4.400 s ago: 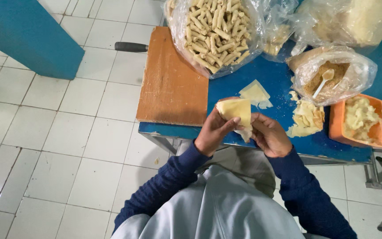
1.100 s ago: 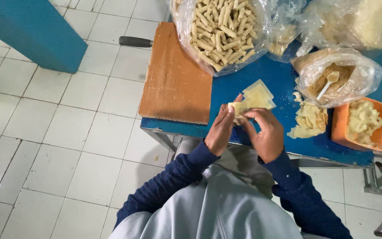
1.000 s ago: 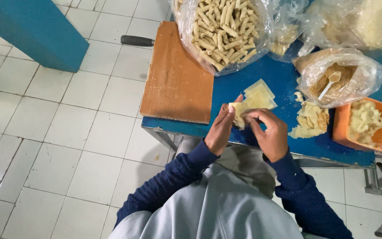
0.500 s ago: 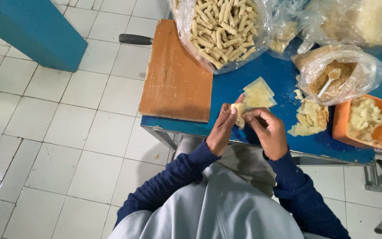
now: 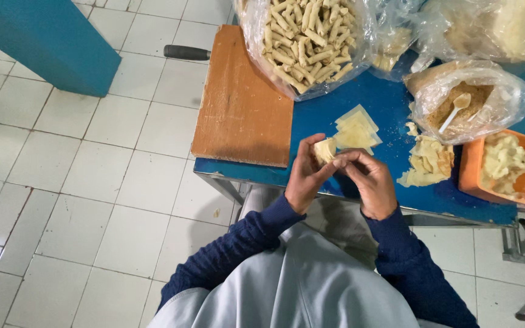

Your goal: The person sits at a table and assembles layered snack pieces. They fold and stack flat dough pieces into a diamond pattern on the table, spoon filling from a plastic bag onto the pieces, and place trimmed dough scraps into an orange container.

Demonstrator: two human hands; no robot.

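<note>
Clear bag — rolled sticks | orange tub — pale scraps

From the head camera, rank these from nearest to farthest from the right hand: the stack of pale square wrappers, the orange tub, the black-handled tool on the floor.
1. The stack of pale square wrappers, on the blue table just beyond the right hand.
2. The orange tub holding pale filling, off to the right at the table's edge.
3. The black-handled tool, far up-left past the brown wooden board.
</note>
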